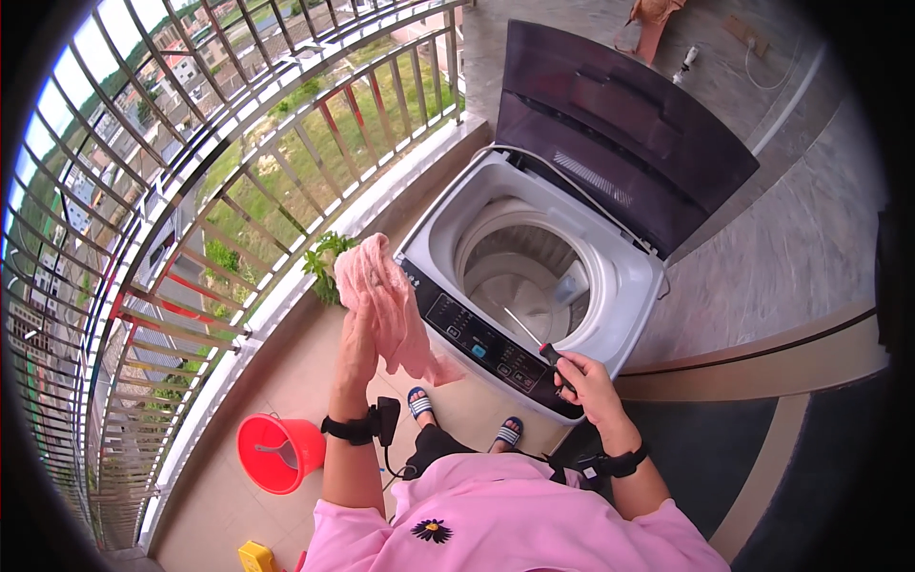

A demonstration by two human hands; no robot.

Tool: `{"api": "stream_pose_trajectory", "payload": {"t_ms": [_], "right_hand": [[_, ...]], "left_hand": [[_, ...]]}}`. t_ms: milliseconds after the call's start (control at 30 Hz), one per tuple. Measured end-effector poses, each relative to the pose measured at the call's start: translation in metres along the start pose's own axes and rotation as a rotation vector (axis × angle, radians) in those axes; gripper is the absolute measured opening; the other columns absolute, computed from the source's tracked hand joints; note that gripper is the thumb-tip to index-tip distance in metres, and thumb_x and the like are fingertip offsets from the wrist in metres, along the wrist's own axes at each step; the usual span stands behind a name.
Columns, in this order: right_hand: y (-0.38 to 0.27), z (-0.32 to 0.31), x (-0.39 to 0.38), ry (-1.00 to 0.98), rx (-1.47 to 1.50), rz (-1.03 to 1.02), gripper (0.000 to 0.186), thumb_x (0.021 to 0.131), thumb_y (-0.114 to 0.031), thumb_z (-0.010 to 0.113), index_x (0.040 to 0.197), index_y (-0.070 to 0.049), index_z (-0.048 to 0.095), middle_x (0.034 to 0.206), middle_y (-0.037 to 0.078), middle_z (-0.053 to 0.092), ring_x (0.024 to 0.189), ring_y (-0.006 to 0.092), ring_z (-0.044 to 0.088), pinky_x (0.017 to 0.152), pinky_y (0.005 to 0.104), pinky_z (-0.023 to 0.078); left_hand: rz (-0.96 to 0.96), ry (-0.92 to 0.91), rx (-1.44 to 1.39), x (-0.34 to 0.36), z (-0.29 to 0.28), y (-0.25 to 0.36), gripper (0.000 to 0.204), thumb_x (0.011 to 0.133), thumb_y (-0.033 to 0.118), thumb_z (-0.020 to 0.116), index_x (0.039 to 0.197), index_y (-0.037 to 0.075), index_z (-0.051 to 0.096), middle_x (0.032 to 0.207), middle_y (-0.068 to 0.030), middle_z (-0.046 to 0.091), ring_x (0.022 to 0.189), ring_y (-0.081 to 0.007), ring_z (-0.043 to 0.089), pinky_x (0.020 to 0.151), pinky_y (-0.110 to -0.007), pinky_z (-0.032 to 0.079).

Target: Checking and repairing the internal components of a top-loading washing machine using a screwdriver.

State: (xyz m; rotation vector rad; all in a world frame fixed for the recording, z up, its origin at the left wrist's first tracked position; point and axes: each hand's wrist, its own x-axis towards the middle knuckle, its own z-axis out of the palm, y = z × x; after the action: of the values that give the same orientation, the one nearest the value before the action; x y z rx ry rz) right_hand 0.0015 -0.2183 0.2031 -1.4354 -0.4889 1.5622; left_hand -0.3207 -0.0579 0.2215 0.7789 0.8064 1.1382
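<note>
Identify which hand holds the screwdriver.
The right hand: its fingers are closed on the red-and-black handle of the screwdriver. The left hand holds a pink cloth instead.

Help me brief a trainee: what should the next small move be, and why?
Probably lower the screwdriver toward the pulsator: the washing machine lid stands open, and the right hand holds the tool angled toward the tub.

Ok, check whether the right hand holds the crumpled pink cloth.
No, the left hand holds the cloth; the right hand, a black and red screwdriver.
</note>
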Motion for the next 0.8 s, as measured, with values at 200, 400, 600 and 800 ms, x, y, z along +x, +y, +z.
{"api": "stream_pose_trajectory", "payload": {"t_ms": [200, 400, 600, 800], "right_hand": [[-0.022, 0.054, 0.014, 0.115, 0.040, -0.244, 0.037, 0.099, -0.018, 0.056, 0.128, 0.003, 0.052, 0.079, 0.005, 0.059, 0.053, 0.0062, 0.045, 0.045, 0.0183, 0.032], [-0.033, 0.100, 0.021, 0.132, 0.377, -0.263, 0.026, 0.096, -0.018, 0.059, 0.115, -0.001, 0.056, 0.080, 0.003, 0.054, 0.061, 0.0083, 0.047, 0.053, 0.0188, 0.037], [-0.043, 0.113, 0.016, 0.077, 0.472, -0.489, 0.021, 0.091, -0.014, 0.063, 0.109, -0.006, 0.056, 0.077, 0.004, 0.051, 0.068, 0.0124, 0.049, 0.062, 0.0261, 0.042], [-0.056, 0.107, 0.063, 0.037, 0.388, -0.316, 0.054, 0.094, -0.033, 0.065, 0.137, -0.006, 0.047, 0.119, 0.006, 0.059, 0.106, 0.0156, 0.056, 0.084, 0.0304, 0.045]], "left_hand": [[0.322, -0.220, 0.945, 0.054, -0.004, 0.039, 0.034, 0.095, 0.027, 0.059, 0.110, -0.004, 0.061, 0.089, -0.0181, 0.067, 0.082, -0.0257, 0.065, 0.077, -0.034, 0.051], [0.277, -0.330, 1.626, 0.117, -0.022, 0.068, 0.040, 0.095, 0.034, 0.052, 0.082, -0.002, 0.063, 0.077, -0.0267, 0.064, 0.072, -0.0459, 0.062, 0.064, -0.051, 0.049], [0.079, -0.616, 0.415, 0.147, 0.016, 0.078, 0.037, 0.103, 0.029, 0.049, 0.122, 0.000, 0.060, 0.112, -0.0063, 0.065, 0.102, -0.0130, 0.057, 0.090, -0.028, 0.046], [-0.298, -0.857, 0.051, 0.150, 0.082, 0.043, 0.048, 0.104, 0.031, 0.047, 0.144, 0.004, 0.042, 0.131, -0.0055, 0.055, 0.119, -0.0132, 0.052, 0.100, -0.028, 0.042]]}}
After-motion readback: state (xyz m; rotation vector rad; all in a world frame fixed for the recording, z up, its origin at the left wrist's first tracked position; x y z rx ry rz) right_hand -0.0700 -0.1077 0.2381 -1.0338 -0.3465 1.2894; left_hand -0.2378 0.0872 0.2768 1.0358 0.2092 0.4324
